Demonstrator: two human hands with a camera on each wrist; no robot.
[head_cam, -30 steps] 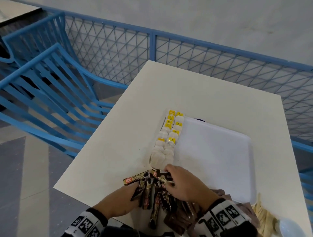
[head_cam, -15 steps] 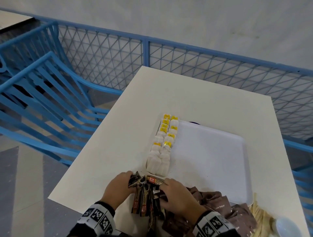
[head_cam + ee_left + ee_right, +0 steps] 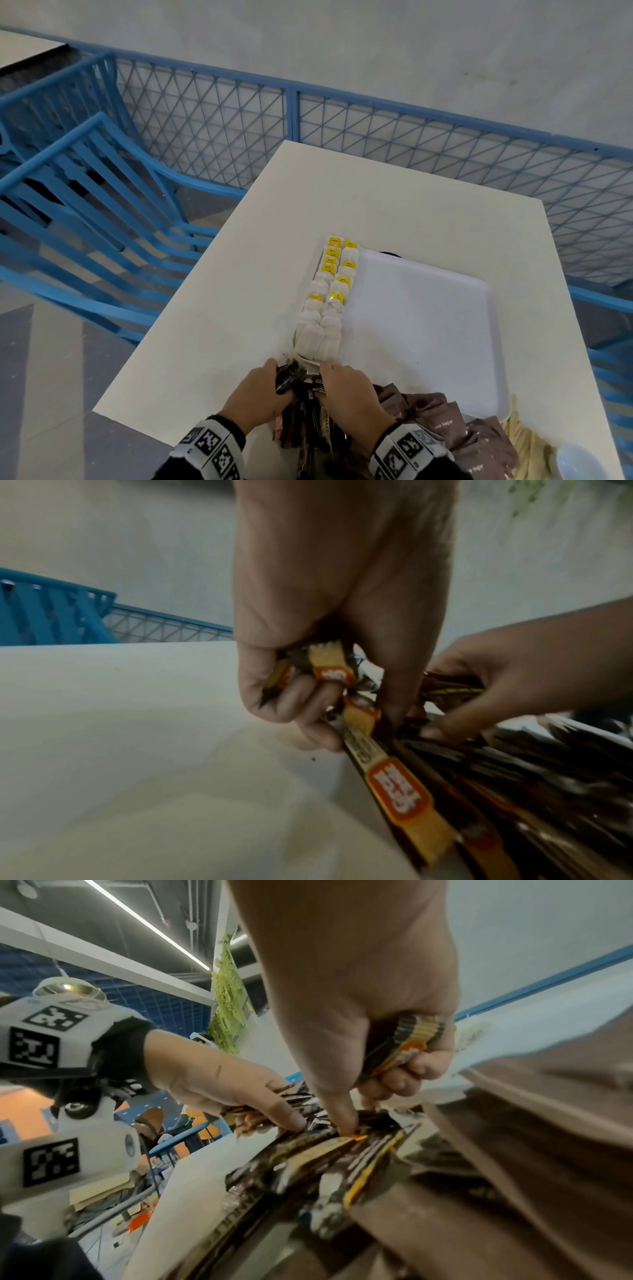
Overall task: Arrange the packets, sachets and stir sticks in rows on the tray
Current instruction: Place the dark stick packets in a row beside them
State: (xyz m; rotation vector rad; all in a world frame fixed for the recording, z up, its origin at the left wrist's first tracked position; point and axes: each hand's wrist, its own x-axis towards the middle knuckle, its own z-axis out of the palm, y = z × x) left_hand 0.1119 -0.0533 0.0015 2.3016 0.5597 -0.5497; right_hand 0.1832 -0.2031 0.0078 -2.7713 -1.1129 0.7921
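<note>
As both hands pull nearer, the left hand [image 3: 255, 390] and right hand [image 3: 349, 387] now clamp the dark, narrow coffee stick sachets [image 3: 301, 387], gathered tighter. None has reached the white plastic tray [image 3: 428, 325] yet.

Black sleeves [image 3: 191, 459], white wrist bands [image 3: 407, 448] with black square code markers, bare hands.

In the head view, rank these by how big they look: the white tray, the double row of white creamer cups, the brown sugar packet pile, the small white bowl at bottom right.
1. White plastic tray
2. Brown paper sugar packet pile and the double row of white creamer cups with yellow lids: too alike to rank; the pile is nearer and partly hidden by the right hand.
3. Small white bowl, cut off by the frame.
</note>
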